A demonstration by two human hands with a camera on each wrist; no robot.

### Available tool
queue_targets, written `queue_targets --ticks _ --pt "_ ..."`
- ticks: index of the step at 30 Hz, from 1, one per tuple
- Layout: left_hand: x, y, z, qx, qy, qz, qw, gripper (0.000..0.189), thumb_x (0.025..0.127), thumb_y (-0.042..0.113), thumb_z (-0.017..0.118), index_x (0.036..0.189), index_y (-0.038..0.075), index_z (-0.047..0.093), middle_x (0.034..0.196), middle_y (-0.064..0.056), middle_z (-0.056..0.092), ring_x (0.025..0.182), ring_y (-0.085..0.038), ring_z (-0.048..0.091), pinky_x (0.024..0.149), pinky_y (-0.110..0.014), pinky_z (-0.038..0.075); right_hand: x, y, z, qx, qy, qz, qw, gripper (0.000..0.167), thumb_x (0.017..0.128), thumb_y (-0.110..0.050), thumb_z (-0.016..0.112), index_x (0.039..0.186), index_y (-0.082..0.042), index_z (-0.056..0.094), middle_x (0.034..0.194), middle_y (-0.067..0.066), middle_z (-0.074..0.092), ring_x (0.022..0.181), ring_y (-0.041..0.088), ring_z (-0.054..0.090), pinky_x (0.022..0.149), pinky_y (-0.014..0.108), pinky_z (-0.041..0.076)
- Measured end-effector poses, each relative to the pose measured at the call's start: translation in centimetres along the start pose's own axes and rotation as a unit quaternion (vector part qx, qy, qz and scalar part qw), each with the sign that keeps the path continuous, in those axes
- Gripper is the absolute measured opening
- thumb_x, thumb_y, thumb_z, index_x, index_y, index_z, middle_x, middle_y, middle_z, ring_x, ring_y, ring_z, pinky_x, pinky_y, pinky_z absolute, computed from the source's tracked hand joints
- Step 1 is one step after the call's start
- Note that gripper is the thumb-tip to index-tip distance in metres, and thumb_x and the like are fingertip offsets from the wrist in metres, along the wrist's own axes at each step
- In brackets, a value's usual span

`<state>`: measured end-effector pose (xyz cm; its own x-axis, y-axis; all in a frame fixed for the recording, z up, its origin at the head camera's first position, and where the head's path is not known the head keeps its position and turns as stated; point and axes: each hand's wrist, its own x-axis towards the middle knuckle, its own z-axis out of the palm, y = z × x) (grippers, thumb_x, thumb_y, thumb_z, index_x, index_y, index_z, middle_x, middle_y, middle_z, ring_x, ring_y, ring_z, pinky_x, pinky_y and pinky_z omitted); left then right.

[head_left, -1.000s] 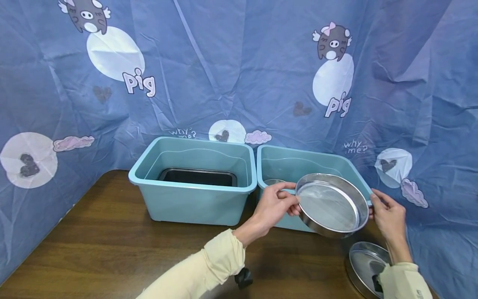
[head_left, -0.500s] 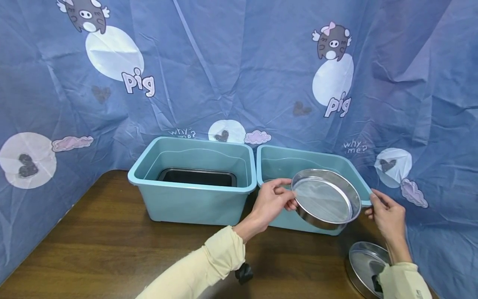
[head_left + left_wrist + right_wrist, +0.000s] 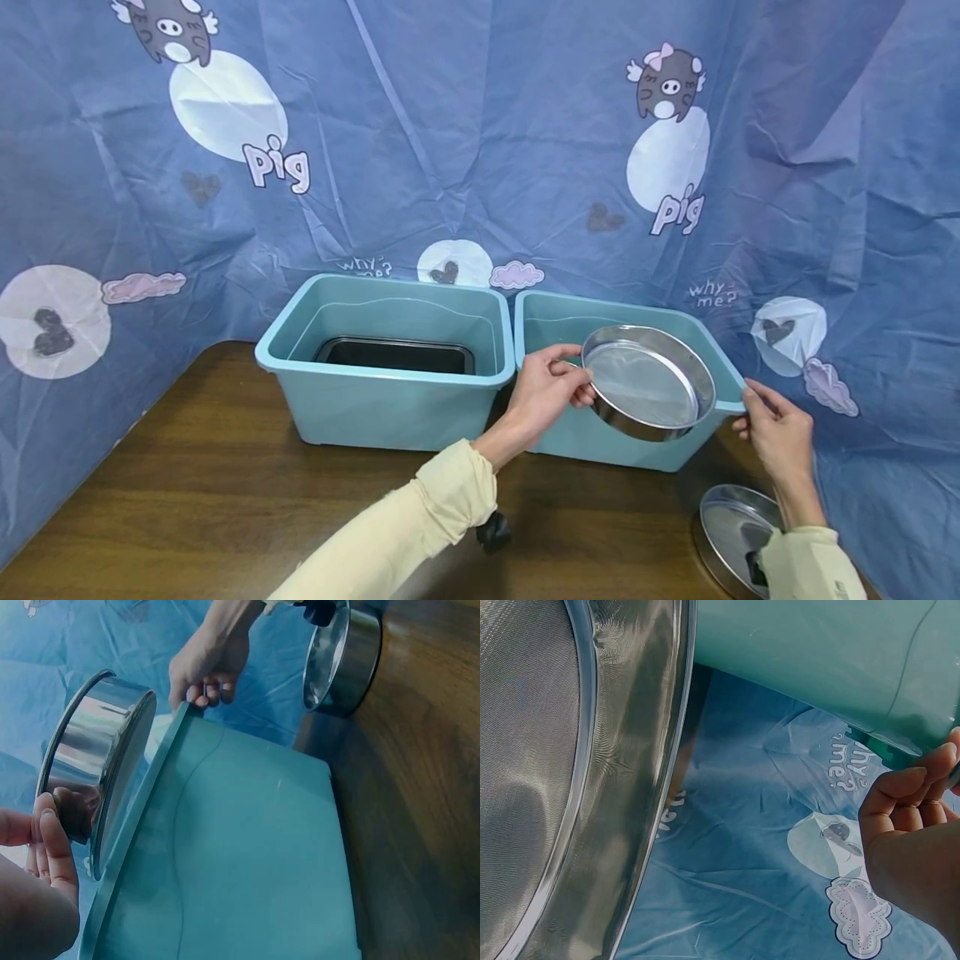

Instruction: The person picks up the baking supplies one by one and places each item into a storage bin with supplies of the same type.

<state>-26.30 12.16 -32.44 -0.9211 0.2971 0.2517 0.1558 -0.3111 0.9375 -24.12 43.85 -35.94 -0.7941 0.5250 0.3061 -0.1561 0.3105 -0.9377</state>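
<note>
Left hand's [image 3: 547,392] got a sieve [image 3: 645,383] pinched by its edge, up at the right bin [image 3: 600,448].
12 is away from the person, head view: sieve sits at 3 o'clock off that thumb and fingertips, and it's round, so no long axis to line up. Left is the nearer hand, being on it; the right hand [image 3: 782,437] is apart at 4 from the sieve, gripping the bin's near corner. The near rim passes behind the sieve; can't tell if they touch. Room for moving is the bin's mouth, 11 to 1 past that rim. Right side's tighter, with that hand there. Further out: another sieve [image 3: 731,527] on the table [image 3: 187,500] at 7 from the right hand, left bin [image 3: 390,408] at 9 from the left.
</note>
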Motion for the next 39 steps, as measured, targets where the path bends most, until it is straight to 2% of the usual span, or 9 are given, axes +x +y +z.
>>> queue_targets --ticks 3,6,10,13,17,20,25,30,39 --pt "0.4 0.1 0.1 0.002 0.007 -0.001 1.0000 0.037 0.096 -0.007 0.062 0.133 -0.010 0.060 0.069 -0.003 0.066 0.058 -0.009 0.063 0.059 -0.021 0.054 0.0 -0.1 0.0 0.020 0.006 0.005 0.9998 0.014 0.103 -0.009 0.062 0.114 -0.012 0.069 0.053 -0.005 0.062 0.043 0.004 0.057 0.043 0.015 0.047" --pt "0.7 0.2 0.1 0.002 0.013 -0.004 0.9999 0.038 0.095 -0.007 0.063 0.133 -0.009 0.060 0.069 -0.004 0.066 0.059 -0.010 0.063 0.061 -0.023 0.055 0.0 -0.1 0.1 0.034 0.007 0.012 0.9993 0.015 0.102 -0.008 0.062 0.104 -0.021 0.069 0.053 -0.003 0.062 0.043 0.004 0.057 0.043 0.014 0.047" --pt "1.0 0.2 0.2 0.011 0.020 -0.006 0.9997 0.038 0.096 -0.005 0.063 0.135 -0.007 0.061 0.071 -0.006 0.067 0.060 -0.011 0.064 0.065 -0.029 0.058 0.0 -0.2 0.1 0.030 0.008 0.018 0.9993 0.016 0.103 -0.006 0.060 0.116 -0.010 0.068 0.054 -0.004 0.062 0.043 0.004 0.057 0.043 0.014 0.046" --pt "1.1 0.2 0.2 0.024 0.027 -0.003 0.9993 0.038 0.097 -0.004 0.063 0.135 -0.006 0.061 0.073 -0.008 0.068 0.061 -0.011 0.064 0.069 -0.033 0.060 0.0 -0.2 0.2 0.014 0.009 0.010 0.9998 0.026 0.103 -0.006 0.058 0.127 0.004 0.062 0.054 -0.007 0.061 0.042 0.002 0.056 0.043 0.014 0.046" --pt "1.2 0.3 0.2 0.036 0.040 0.003 0.9986 0.039 0.096 -0.003 0.063 0.136 -0.005 0.061 0.074 -0.011 0.070 0.062 -0.011 0.065 0.073 -0.038 0.061 -0.1 -0.1 0.3 0.015 0.009 0.004 0.9998 0.035 0.103 -0.006 0.057 0.133 0.013 0.057 0.054 -0.008 0.061 0.042 0.002 0.055 0.043 0.014 0.045" --pt "1.3 0.4 0.1 0.040 0.048 0.006 0.9980 0.041 0.096 -0.003 0.062 0.137 -0.004 0.060 0.075 -0.010 0.070 0.062 -0.011 0.065 0.074 -0.039 0.061 -0.2 -0.1 0.3 0.011 0.007 0.001 0.9999 0.037 0.104 -0.007 0.057 0.134 0.015 0.057 0.054 -0.008 0.061 0.042 0.003 0.056 0.043 0.014 0.045" --pt "1.6 0.6 0.0 0.041 0.056 0.007 0.9976 0.043 0.095 -0.003 0.061 0.139 -0.005 0.059 0.074 -0.008 0.070 0.062 -0.009 0.065 0.070 -0.032 0.061 -0.1 0.0 0.3 -0.008 0.012 -0.006 0.9999 0.038 0.104 -0.009 0.057 0.134 0.014 0.057 0.053 -0.009 0.060 0.042 0.002 0.055 0.043 0.014 0.045" --pt "2.1 0.6 0.1 0.046 0.065 0.007 0.9968 0.045 0.095 -0.004 0.060 0.140 -0.005 0.058 0.075 -0.008 0.070 0.062 -0.009 0.065 0.069 -0.031 0.061 -0.1 0.1 0.2 -0.016 0.005 -0.015 0.9998 0.040 0.105 -0.009 0.056 0.135 0.016 0.056 0.054 -0.011 0.060 0.043 0.001 0.055 0.043 0.013 0.045" --pt "2.9 0.3 0.1 0.052 0.078 0.007 0.9955 0.048 0.094 -0.004 0.059 0.142 -0.007 0.055 0.075 -0.008 0.071 0.061 -0.008 0.065 0.067 -0.026 0.060 -0.2 0.1 0.3 0.009 0.002 -0.009 0.9999 0.038 0.104 -0.008 0.057 0.133 0.016 0.056 0.055 -0.009 0.061 0.043 0.002 0.055 0.042 0.014 0.044"
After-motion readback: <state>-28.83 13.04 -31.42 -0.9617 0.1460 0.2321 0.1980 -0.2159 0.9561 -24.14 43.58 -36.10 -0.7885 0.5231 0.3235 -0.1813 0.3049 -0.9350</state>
